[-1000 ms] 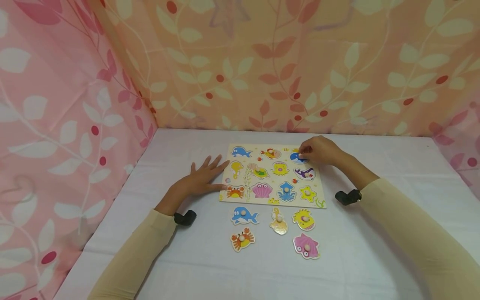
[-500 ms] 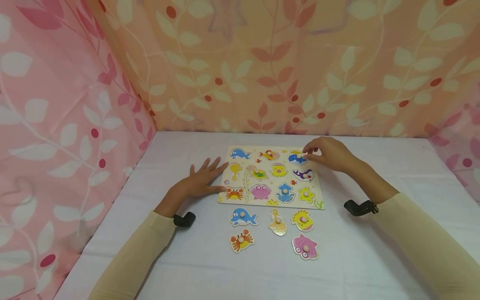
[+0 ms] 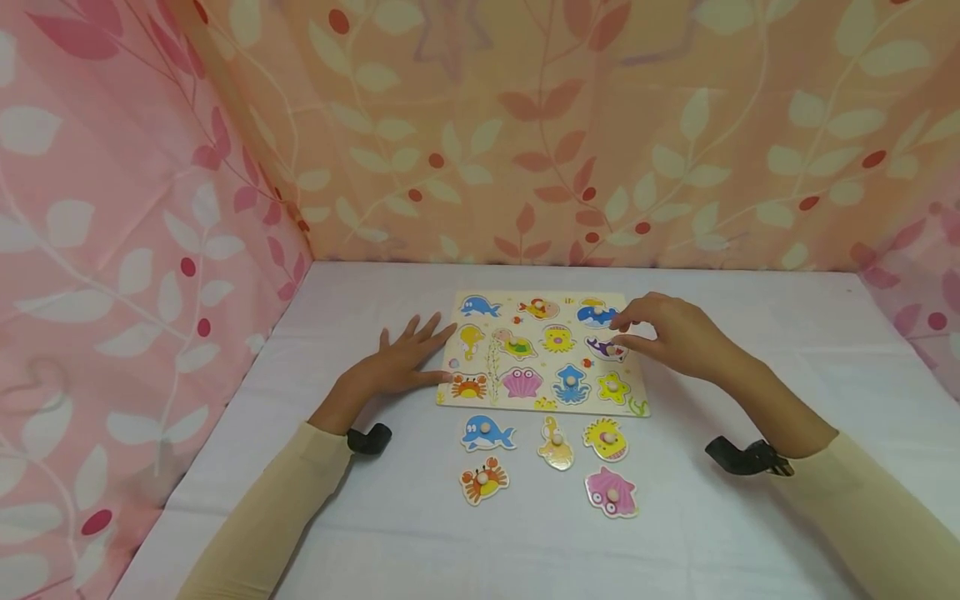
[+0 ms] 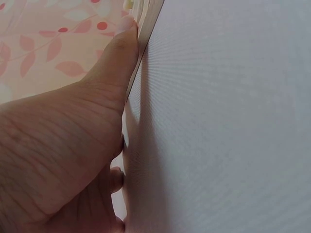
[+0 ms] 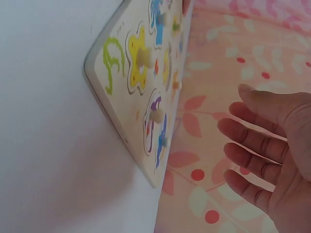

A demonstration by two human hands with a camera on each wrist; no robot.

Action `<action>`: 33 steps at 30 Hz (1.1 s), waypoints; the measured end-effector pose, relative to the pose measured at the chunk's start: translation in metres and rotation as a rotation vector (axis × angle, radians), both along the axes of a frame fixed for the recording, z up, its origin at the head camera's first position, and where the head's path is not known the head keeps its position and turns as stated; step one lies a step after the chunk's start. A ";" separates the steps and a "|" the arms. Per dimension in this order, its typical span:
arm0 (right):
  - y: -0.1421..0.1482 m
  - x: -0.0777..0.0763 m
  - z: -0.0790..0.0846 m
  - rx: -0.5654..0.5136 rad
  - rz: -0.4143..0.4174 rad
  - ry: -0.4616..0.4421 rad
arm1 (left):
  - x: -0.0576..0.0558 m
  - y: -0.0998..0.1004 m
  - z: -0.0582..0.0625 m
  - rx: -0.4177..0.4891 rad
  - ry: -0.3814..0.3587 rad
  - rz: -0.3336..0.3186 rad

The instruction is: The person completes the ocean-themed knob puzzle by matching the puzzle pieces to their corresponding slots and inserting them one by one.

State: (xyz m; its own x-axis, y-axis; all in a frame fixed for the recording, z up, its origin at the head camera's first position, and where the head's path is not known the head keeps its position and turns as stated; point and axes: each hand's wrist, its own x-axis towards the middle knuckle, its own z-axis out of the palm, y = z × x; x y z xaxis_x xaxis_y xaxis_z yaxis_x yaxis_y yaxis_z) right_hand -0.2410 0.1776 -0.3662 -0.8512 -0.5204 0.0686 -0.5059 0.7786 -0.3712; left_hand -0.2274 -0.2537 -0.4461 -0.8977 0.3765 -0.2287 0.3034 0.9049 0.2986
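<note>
A wooden sea-animal puzzle board lies flat on the table. My left hand is spread at its left edge, thumb and a fingertip touching the board by the printed crab. Over the right edge hovers my right hand, fingers loosely bent and holding nothing, as the right wrist view also shows. Beneath its fingertips are the blue whale piece and the purple fish-like piece, both in their recesses. The squid piece and the yellow starfish piece sit in the board too, knobs up.
In front of the board lie loose knobbed pieces: a blue whale, a seahorse, a yellow octopus, a crab and a pink shell. Leaf-patterned cloth walls stand behind and to the sides of the white-covered table.
My right hand has let go of the blue whale piece at the board's top right and drawn back to the right and nearer. The left hand stays put.
</note>
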 end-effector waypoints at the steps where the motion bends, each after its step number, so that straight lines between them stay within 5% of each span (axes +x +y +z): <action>1: 0.000 0.003 0.001 -0.001 0.001 0.003 | 0.000 0.000 0.000 0.001 -0.001 0.001; 16: 0.004 0.037 0.002 0.009 0.028 0.027 | 0.000 0.000 0.005 -0.003 0.009 -0.016; 33: -0.001 0.046 -0.006 -0.007 0.080 -0.037 | -0.001 -0.001 0.004 -0.011 0.023 -0.030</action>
